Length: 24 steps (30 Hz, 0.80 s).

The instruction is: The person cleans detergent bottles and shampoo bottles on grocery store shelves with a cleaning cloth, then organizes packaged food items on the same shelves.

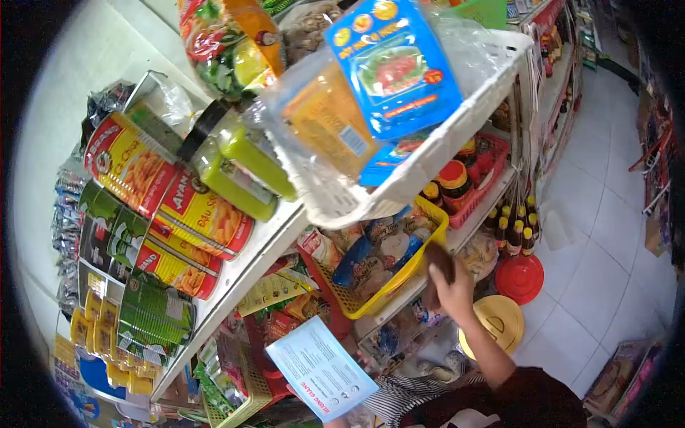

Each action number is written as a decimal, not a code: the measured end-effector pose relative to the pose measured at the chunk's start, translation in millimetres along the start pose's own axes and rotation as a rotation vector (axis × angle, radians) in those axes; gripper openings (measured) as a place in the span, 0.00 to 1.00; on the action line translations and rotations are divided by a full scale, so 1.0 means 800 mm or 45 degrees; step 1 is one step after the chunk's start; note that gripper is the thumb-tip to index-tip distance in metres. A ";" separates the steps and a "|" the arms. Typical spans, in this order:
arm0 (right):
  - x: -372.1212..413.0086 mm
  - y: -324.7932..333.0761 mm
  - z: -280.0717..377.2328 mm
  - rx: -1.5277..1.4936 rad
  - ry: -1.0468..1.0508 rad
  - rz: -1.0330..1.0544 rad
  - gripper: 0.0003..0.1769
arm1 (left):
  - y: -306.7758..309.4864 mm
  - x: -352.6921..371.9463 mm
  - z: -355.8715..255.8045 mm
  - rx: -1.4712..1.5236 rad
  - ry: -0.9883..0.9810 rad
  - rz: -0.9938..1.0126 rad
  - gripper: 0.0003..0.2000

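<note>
A light blue printed packet (322, 369), flat and rectangular with "Hương Giang" in red, is held low in front of me. My left hand (335, 423) grips it from below, mostly hidden behind it. My right hand (455, 294) is closed around a dark brown oblong thing (440, 264) whose kind I cannot make out. That hand is beside a yellow basket (385, 298) of bagged goods on the lower shelf. Above it, a white basket (407, 192) on the upper shelf holds a blue packet (396, 71) and an orange one (332, 118).
Red and yellow cans (203, 214) and green jars (235, 175) line the upper shelf at left. Sauce bottles (515, 232), a red lid (519, 279) and a yellow lid (492, 324) are near the tiled floor (585, 285). A pink basket (481, 189) holds jars.
</note>
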State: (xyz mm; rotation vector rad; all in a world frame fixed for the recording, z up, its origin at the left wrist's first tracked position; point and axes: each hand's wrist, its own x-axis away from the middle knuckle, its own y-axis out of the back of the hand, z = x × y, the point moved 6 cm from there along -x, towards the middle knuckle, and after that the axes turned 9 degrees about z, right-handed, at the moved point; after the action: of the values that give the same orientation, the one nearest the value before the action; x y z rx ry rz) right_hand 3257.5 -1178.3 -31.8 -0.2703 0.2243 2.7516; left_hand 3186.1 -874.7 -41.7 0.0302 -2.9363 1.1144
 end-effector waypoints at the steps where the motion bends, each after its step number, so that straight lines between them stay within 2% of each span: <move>1: -0.021 0.005 -0.016 0.115 0.142 -0.137 0.22 | 0.003 0.000 -0.006 0.000 -0.011 -0.013 0.42; 2: -0.038 0.008 -0.023 0.312 0.336 -0.303 0.25 | 0.006 0.000 -0.012 -0.002 -0.021 -0.028 0.42; 5: -0.073 0.011 -0.112 0.201 0.306 -0.521 0.30 | 0.015 0.003 -0.018 -0.006 -0.059 -0.047 0.42; 8: -0.090 0.008 -0.132 0.262 0.273 -0.528 0.33 | 0.019 -0.003 -0.018 -0.006 -0.074 -0.055 0.43; 10: -0.083 0.010 -0.129 0.240 0.171 -0.496 0.33 | 0.022 -0.006 -0.015 0.003 -0.061 -0.073 0.43; 17: -0.085 0.009 -0.135 0.345 0.173 -0.467 0.38 | 0.019 0.021 0.008 0.074 -0.060 -0.055 0.43; 20: -0.075 0.011 -0.107 0.208 0.218 -0.691 0.38 | 0.015 0.054 0.016 0.079 -0.013 -0.017 0.42; 23: -0.063 0.015 -0.103 0.441 -0.061 -0.790 0.41 | 0.028 0.081 0.014 -0.022 0.000 -0.012 0.41; 24: -0.060 0.016 -0.110 0.383 -0.032 -0.778 0.41 | 0.033 0.089 0.013 -0.066 -0.001 -0.017 0.40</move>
State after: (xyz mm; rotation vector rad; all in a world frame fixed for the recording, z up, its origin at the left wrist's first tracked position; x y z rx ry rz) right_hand 3310.9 -1223.0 -104.9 -0.1828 0.4588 2.0838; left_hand 3114.5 -863.5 -66.3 0.0500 -2.9598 1.0368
